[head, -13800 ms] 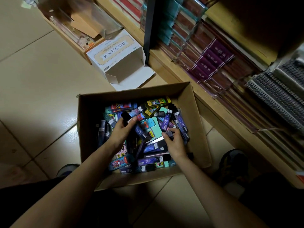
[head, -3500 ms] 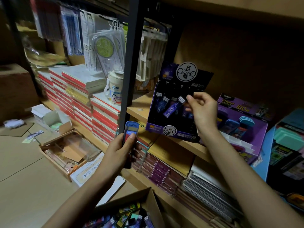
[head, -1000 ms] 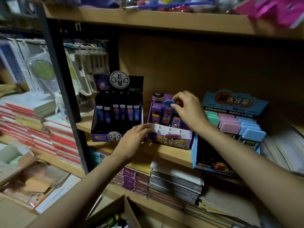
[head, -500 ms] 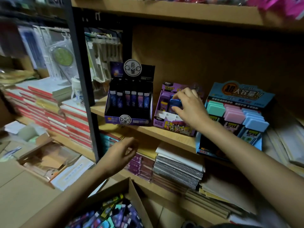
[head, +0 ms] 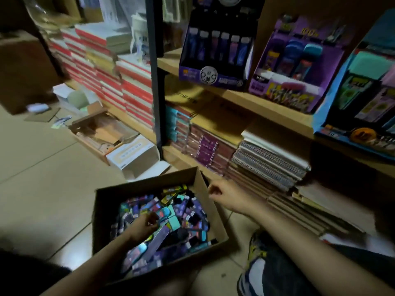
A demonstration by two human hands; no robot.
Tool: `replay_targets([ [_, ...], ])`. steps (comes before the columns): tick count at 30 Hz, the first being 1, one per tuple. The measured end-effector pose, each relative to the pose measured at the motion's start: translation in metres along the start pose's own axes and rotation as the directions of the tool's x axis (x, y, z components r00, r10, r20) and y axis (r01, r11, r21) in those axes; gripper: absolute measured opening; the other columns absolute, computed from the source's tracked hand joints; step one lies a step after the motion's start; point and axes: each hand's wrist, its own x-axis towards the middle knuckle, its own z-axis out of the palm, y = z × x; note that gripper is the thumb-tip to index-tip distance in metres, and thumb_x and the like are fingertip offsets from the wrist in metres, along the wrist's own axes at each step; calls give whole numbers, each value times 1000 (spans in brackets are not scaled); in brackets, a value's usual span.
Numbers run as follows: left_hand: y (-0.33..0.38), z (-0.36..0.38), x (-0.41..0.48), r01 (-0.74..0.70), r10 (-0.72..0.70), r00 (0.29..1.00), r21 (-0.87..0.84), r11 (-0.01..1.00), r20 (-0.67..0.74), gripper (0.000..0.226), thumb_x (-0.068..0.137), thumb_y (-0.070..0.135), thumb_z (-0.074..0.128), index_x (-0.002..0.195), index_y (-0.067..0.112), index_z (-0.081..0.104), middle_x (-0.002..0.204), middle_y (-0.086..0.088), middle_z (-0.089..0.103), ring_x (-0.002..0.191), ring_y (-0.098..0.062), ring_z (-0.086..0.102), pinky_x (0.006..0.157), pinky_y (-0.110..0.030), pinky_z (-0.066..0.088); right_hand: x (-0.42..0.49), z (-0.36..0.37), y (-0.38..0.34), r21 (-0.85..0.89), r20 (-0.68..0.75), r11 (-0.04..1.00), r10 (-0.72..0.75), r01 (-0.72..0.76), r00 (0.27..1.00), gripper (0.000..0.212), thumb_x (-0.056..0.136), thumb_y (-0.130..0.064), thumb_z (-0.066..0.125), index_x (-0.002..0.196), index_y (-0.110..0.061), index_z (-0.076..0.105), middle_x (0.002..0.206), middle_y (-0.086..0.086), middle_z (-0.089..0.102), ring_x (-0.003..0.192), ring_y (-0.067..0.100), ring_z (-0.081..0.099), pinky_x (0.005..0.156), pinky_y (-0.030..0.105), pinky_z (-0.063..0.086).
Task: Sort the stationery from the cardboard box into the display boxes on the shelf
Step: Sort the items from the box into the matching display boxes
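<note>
Clearly, the cardboard box [head: 147,184] on the floor is holding a deep heap of stationery packets [head: 188,214], so most of the sorting is waiting. The left hand [head: 144,224] is digging into the heap, fingers curled down; the blur is hiding whether it is pinching a packet. The right hand [head: 224,194] is hovering above the box's right rim, loosely curled, empty. On the shelf [head: 267,107], the dark display box [head: 213,79], purple display box [head: 288,92] and blue display box [head: 333,133] are showing only partial rows.

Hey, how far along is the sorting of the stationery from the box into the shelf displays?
Done: the dark display box holds a row of pieces, the purple display box three. In hand: the left hand reaches into the cardboard box; the right hand hangs empty beside it. Left: the heaped stationery there.
</note>
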Motion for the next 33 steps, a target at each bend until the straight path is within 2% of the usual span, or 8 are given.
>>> replay_targets([
  [5,-56,39,-7,198,-193,980,-118,973,46,39,84,11,70,116,-5,56,117,-19,60,110,-30,58,89,-29,44,21,103,22,166,244,965,160,-204,956,20,90,-13,59,104,1,58,91,13,58,84,19,53,72,28,40],
  [11,-89,56,-8,181,-140,955,-139,974,261,48,71,29,83,109,10,59,108,-6,64,101,-22,61,90,-33,51,41,170,49,172,407,912,278,-372,870,36,84,-24,70,110,-11,49,102,7,51,91,16,47,77,27,39],
  [14,-99,64,-7,194,-150,941,-121,973,304,59,75,26,80,126,13,54,119,-3,62,109,-17,59,97,-32,47,41,187,62,106,489,899,325,-425,810,48,81,-28,72,119,-13,47,102,5,48,92,16,45,80,27,40],
  [18,-101,74,-1,198,-136,939,-171,965,316,65,77,19,78,134,10,47,128,-4,57,115,-15,55,87,-6,42,47,197,67,77,491,898,343,-432,801,47,82,-27,71,119,-9,50,113,9,57,102,21,55,86,29,45],
  [22,-92,83,8,175,-136,950,-119,977,283,71,76,36,77,133,5,46,129,-9,52,117,-22,53,97,-25,44,49,204,64,65,472,918,318,-392,822,37,85,-26,68,115,-9,55,121,10,58,104,18,54,82,23,41],
  [26,-83,93,13,109,-86,980,-126,986,178,68,76,29,78,132,10,45,122,-8,55,107,-20,53,86,-22,41,51,209,61,37,452,927,318,-373,834,32,85,-28,68,106,-12,51,109,7,56,101,20,53,79,26,39],
  [30,-84,93,13,198,-146,967,-257,946,208,69,75,20,80,130,8,41,123,-6,53,112,-20,53,96,-29,45,51,210,66,104,456,888,358,-448,815,74,80,-29,73,136,-4,31,123,11,50,113,21,49,87,27,40],
  [33,-88,93,14,267,-179,950,-368,891,257,68,73,13,80,128,6,41,124,-8,54,115,-23,53,97,-32,48,54,209,68,120,505,871,359,-476,785,72,80,-30,74,134,-2,35,122,9,52,104,18,49,81,23,38],
])
